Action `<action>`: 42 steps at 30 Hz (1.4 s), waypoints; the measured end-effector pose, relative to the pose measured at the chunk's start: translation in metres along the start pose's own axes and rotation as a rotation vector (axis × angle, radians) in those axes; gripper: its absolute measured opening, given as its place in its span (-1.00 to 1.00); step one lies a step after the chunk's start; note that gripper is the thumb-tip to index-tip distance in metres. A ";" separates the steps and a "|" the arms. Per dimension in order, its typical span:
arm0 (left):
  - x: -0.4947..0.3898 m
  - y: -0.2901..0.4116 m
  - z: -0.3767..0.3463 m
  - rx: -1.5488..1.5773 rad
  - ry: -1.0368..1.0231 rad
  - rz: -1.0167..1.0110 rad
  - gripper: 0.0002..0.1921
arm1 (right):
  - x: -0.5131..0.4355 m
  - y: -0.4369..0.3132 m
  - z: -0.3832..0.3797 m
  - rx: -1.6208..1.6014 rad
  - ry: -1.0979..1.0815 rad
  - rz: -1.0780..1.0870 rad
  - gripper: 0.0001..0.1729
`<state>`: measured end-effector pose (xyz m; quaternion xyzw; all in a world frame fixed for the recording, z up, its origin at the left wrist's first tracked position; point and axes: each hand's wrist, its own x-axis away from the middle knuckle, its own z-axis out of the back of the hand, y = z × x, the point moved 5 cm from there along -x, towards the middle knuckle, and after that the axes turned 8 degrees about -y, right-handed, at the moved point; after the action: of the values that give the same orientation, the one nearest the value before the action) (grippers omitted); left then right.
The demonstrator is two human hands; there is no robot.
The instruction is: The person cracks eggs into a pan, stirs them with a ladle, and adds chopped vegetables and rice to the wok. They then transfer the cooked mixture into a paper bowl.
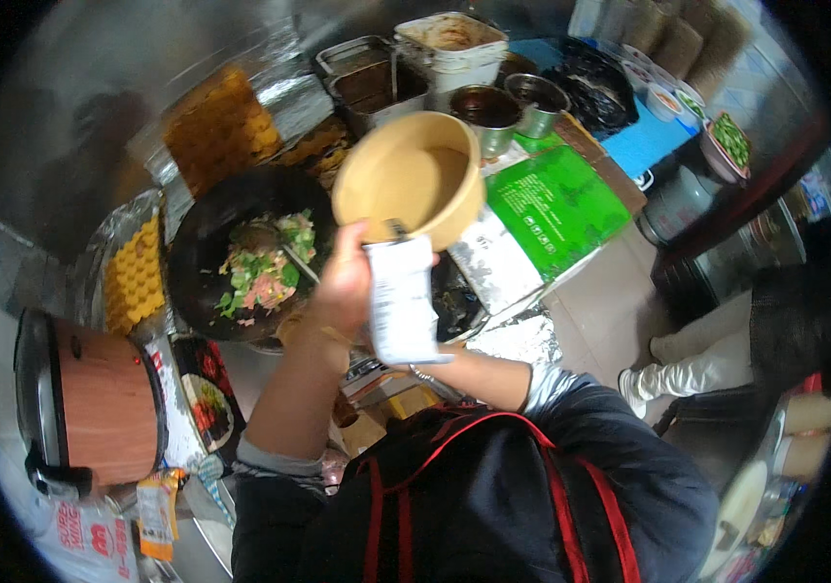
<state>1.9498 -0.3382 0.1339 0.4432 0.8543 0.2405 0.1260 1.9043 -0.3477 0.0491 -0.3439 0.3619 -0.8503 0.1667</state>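
Note:
My left hand [345,270] holds the rim of a kraft paper bowl [404,175], thumb at its near edge. The bowl is tilted and has nothing visible in it. A white printed paper slip [402,302] hangs from the bowl's rim, seemingly by a small black clip [395,228]. My right hand is mostly hidden behind the slip; only a fingertip [436,259] shows beside it, so its grip is unclear. Left of the bowl, a black wok [193,255] contains chopped greens and pink meat [266,270]. A metal utensil handle [300,264] slants out of the food.
A rice cooker [109,401] stands at the left. Behind the bowl are sauce pots [486,109] and a white tub [452,58]. A green-and-white carton [554,204] lies to the right. Another person's legs [707,357] are at the right.

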 end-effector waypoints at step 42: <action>0.169 -0.051 0.160 -0.346 1.014 -0.391 -0.51 | -0.019 -0.027 0.054 0.196 0.126 0.039 -0.44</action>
<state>1.8859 -0.1773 -0.0294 0.0788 0.8223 0.5317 -0.1866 1.9548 -0.3463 0.0870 -0.2649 0.2934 -0.8981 0.1928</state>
